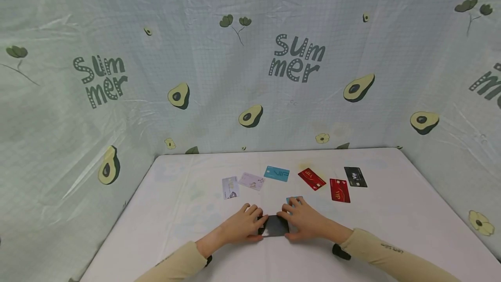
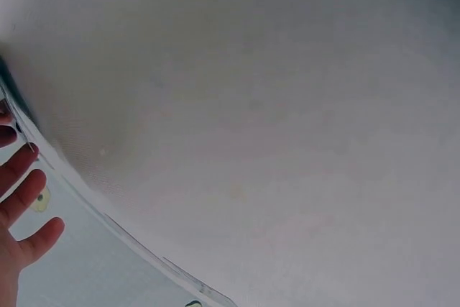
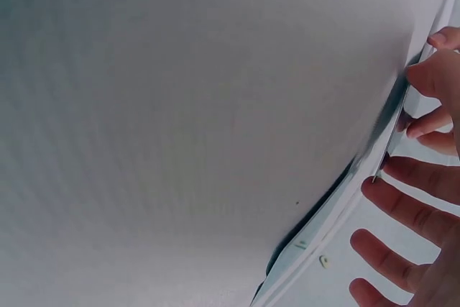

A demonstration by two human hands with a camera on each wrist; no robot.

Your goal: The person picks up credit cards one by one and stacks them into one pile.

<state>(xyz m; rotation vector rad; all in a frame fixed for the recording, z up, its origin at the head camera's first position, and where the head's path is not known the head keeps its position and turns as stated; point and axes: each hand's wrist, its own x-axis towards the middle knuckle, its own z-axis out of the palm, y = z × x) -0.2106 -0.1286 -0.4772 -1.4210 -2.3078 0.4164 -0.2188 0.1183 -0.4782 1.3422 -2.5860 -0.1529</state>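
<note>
pressure should be light and even from both sides, as left hand (image 1: 243, 224) and right hand (image 1: 304, 221), fingers partly curled, pinch opposite ends of the dark flat piece (image 1: 276, 226), this side of the scattered cards (image 1: 312, 179).

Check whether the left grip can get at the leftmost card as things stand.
Probably yes: the left grip, holding the dark flat item, would likely have to let go first, but nothing shows between it and the leftmost card.
</note>
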